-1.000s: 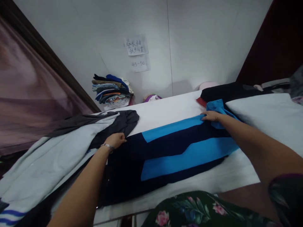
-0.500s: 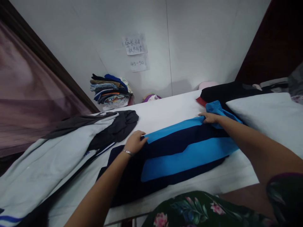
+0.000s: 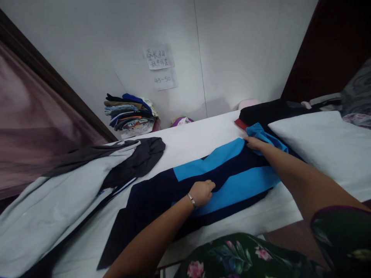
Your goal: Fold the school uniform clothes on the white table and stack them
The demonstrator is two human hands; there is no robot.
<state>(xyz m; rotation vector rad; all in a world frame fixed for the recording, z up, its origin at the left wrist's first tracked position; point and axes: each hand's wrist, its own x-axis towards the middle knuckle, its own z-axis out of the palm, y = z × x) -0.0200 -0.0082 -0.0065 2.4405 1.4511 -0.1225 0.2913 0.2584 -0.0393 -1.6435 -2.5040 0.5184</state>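
A navy and bright-blue jacket lies stretched across the white table, its wide blue bands running left to right. My left hand, with a bracelet at the wrist, rests on the middle of it with curled fingers closed on the navy cloth. At the jacket's far right end, beside a bunched blue part, my right hand pinches the upper edge; some of its fingers are hidden. The navy cloth reaches down to the near left, partly behind my left forearm.
Grey-white and dark clothes lie on the left. A stack of folded clothes stands at the back wall, below paper notes. To the right are a white cloth and black clothes. A pink curtain hangs on the left.
My left hand has moved from the jacket's far edge rightward and nearer, onto its middle. The far blue band is now rumpled upward. My right hand stays at the same end.
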